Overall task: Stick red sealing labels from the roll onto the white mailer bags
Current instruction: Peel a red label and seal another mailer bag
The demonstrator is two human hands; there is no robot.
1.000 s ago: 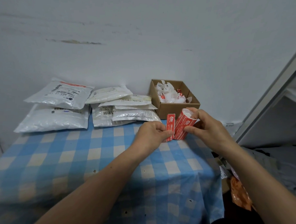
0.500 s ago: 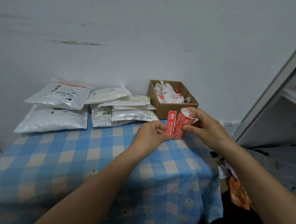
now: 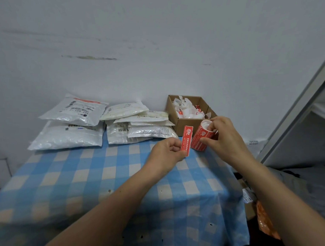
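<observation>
My left hand (image 3: 166, 152) pinches the lower end of a red sealing label (image 3: 187, 139), which stands upright and free of the roll. My right hand (image 3: 225, 141) grips the red label roll (image 3: 201, 138) just to the right of it, fingers over its white top end. Both are held above the far right part of the blue checked tablecloth (image 3: 119, 176). White mailer bags lie at the back: a two-high pile on the left (image 3: 73, 125) and a stack of several in the middle (image 3: 139, 125).
A brown cardboard box (image 3: 187, 123) holding crumpled white backing scraps stands at the back right against the white wall. A grey-white shelf frame (image 3: 305, 113) rises on the right. Orange packaging (image 3: 265, 222) lies on the floor below the table's right edge.
The label has come away from the roll: a gap now shows between them, with my left hand drawn slightly left and down. My right hand still holds the roll in the same spot.
</observation>
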